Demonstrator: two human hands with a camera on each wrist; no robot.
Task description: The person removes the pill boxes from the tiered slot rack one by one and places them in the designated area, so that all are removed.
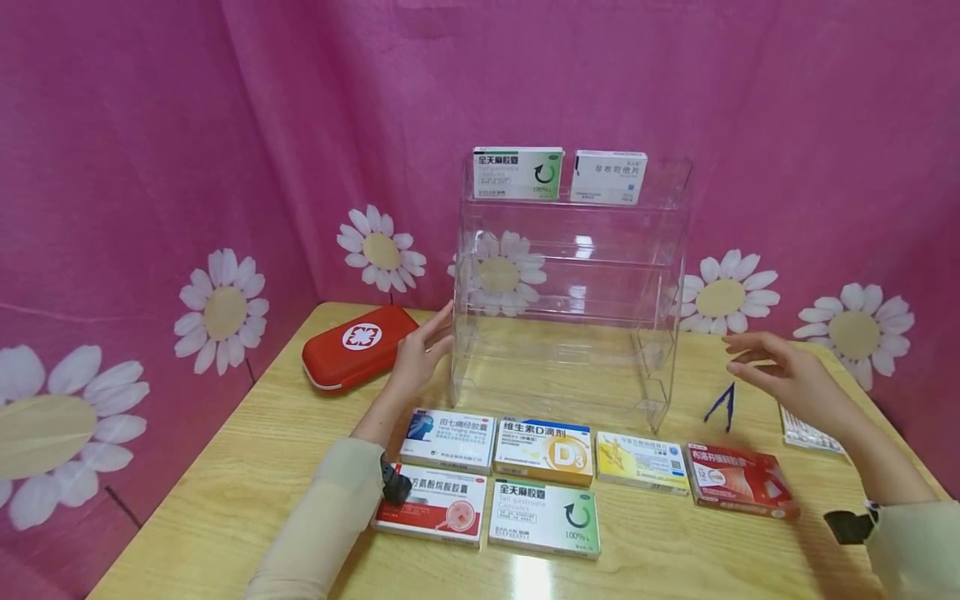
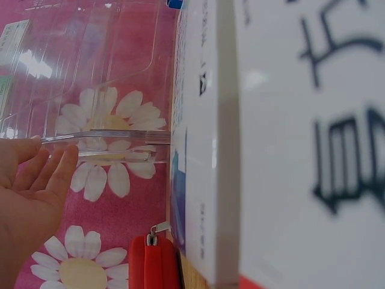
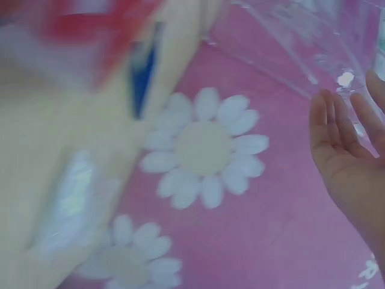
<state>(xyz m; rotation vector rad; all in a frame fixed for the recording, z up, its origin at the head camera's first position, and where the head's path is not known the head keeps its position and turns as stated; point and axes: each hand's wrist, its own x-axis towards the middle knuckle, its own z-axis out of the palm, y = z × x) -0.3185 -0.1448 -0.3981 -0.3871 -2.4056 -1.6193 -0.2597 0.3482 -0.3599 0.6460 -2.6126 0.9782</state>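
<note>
Count from my end: two up, six down.

Up: a clear plastic tiered rack (image 1: 570, 260) carries a white-and-green carton (image 1: 517, 173) and a plain white carton (image 1: 610, 177), side by side on its top tier, faces forward. I see no carton on the lower tiers.

Down, flat on the pale wood table (image 1: 225, 500) in front of the rack: back row has a white-and-blue carton (image 1: 448, 440), a white-and-orange D3 carton (image 1: 545, 450), a yellow-and-white carton (image 1: 642, 462) and a red carton (image 1: 742, 481). Front row has a red-and-white carton (image 1: 431, 504), partly behind the left wrist gear, and a second white-and-green carton (image 1: 544, 517).

By that count I'd call it early, roughly a quarter.

Left hand (image 1: 420, 354): fingers extended against the rack's left edge, no carton in it. Right hand (image 1: 780, 367): fingers loosely bent, holding nothing, over the table right of the rack, near blue plastic tweezers (image 1: 722, 407). Flat silvery-white pack (image 1: 810, 432) sits partly behind that arm; can't tell contents. Red zip case (image 1: 360, 346) lies left of the rack.
</note>
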